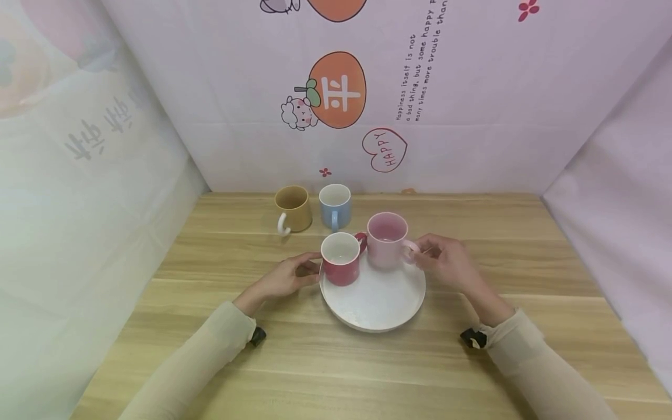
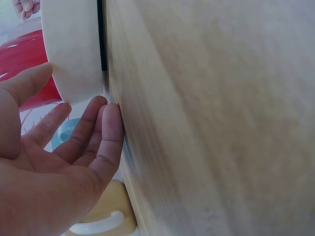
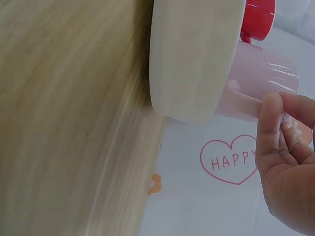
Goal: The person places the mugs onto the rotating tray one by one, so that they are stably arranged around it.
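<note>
A round white tray (image 1: 375, 300) on the table carries two mugs. The red mug (image 1: 341, 269) with a white inside stands on its left part, its handle pointing towards the pink mug (image 1: 387, 242) at the back. My right hand (image 1: 448, 261) pinches the pink mug's handle between thumb and index finger; the right wrist view shows this pinch (image 3: 283, 110) close up. At the tray's left edge is my left hand (image 1: 287, 277), its fingers loosely extended. In the left wrist view, its thumb and index fingertip touch the tray's rim (image 2: 74, 49) beside the red mug.
Behind the tray, to the left, stand a mustard-yellow mug (image 1: 296, 213) with a white handle and a light blue mug (image 1: 336, 205). A printed white cloth (image 1: 252, 128) hangs along the back edge of the wooden table (image 1: 325, 373), with more cloth at both sides.
</note>
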{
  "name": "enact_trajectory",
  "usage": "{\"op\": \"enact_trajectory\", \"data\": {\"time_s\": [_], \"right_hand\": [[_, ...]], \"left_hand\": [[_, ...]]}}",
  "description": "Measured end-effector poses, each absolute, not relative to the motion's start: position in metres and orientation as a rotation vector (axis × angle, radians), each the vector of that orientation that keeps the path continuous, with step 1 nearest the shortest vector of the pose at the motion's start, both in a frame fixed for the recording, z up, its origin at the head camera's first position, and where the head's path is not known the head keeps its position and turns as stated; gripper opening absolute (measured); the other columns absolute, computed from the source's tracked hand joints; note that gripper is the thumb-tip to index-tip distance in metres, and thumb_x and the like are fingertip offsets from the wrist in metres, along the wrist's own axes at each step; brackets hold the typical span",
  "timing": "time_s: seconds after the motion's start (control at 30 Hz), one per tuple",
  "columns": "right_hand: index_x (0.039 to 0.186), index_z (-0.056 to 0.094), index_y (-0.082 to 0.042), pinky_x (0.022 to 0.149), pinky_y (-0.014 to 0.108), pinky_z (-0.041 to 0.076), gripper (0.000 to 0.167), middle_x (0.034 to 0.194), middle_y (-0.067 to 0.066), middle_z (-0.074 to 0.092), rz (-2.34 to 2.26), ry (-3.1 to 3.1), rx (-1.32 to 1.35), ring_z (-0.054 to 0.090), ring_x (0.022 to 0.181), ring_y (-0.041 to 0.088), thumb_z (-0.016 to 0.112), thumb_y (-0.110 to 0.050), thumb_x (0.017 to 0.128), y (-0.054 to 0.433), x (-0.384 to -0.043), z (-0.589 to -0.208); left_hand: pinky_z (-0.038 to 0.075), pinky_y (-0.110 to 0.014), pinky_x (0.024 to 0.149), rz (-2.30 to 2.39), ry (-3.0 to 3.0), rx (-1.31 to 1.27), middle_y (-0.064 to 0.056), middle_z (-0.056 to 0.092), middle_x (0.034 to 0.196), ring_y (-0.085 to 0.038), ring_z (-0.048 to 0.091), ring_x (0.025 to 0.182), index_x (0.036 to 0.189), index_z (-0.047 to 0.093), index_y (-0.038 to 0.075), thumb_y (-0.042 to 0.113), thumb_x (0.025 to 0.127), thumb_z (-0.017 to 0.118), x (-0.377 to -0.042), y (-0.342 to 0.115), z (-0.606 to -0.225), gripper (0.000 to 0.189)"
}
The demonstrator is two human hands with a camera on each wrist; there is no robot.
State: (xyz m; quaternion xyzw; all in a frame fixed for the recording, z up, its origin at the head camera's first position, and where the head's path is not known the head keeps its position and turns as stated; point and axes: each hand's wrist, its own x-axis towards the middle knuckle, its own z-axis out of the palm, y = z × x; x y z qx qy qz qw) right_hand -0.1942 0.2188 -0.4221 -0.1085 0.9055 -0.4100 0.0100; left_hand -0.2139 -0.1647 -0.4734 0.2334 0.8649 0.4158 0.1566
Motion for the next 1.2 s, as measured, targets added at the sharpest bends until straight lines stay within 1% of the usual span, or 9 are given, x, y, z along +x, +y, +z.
{"op": "enact_trajectory", "data": {"time_s": [0.33, 0.6, 0.77, 1.0, 1.2], "right_hand": [[0.108, 0.070, -0.012, 0.061, 0.028, 0.055, 0.017, 0.087, 0.005, 0.075, -1.291, 2.821, -0.375, 0.068, 0.076, 0.016, 0.070, -0.019, 0.093, 0.210, -0.199, -0.433], [0.106, 0.070, -0.008, 0.061, 0.027, 0.056, 0.016, 0.088, 0.008, 0.076, -1.302, 2.810, -0.423, 0.069, 0.076, 0.015, 0.071, -0.017, 0.092, 0.206, -0.203, -0.440], [0.103, 0.070, -0.009, 0.061, 0.026, 0.056, 0.013, 0.089, 0.008, 0.076, -1.309, 2.803, -0.433, 0.070, 0.076, 0.015, 0.071, -0.015, 0.092, 0.203, -0.203, -0.441], [0.100, 0.070, -0.010, 0.063, 0.026, 0.055, 0.011, 0.088, 0.006, 0.076, -1.291, 2.795, -0.435, 0.071, 0.077, 0.014, 0.071, -0.017, 0.092, 0.203, -0.206, -0.445], [0.100, 0.069, -0.010, 0.065, 0.027, 0.058, 0.011, 0.090, 0.007, 0.076, -1.322, 2.755, -0.417, 0.071, 0.078, 0.014, 0.072, -0.018, 0.092, 0.203, -0.208, -0.446]], "left_hand": [[0.044, -0.050, 0.110, 1.179, 2.482, 0.670, -0.006, 0.070, 0.123, -0.022, 0.064, 0.119, 0.145, 0.050, 0.021, 0.026, 0.095, 0.068, -0.212, -0.165, -0.472, 0.054], [0.044, -0.050, 0.110, 1.182, 2.484, 0.663, -0.006, 0.070, 0.123, -0.022, 0.064, 0.118, 0.146, 0.050, 0.021, 0.026, 0.095, 0.069, -0.212, -0.165, -0.472, 0.054], [0.045, -0.050, 0.110, 1.169, 2.483, 0.675, -0.006, 0.070, 0.123, -0.023, 0.064, 0.118, 0.146, 0.049, 0.021, 0.026, 0.095, 0.068, -0.212, -0.165, -0.472, 0.054], [0.045, -0.050, 0.109, 1.165, 2.488, 0.679, -0.007, 0.070, 0.121, -0.023, 0.065, 0.117, 0.145, 0.050, 0.019, 0.026, 0.096, 0.068, -0.212, -0.165, -0.473, 0.054], [0.045, -0.049, 0.110, 1.171, 2.498, 0.671, -0.006, 0.071, 0.120, -0.021, 0.065, 0.116, 0.145, 0.050, 0.021, 0.025, 0.095, 0.070, -0.214, -0.165, -0.474, 0.054]]}}
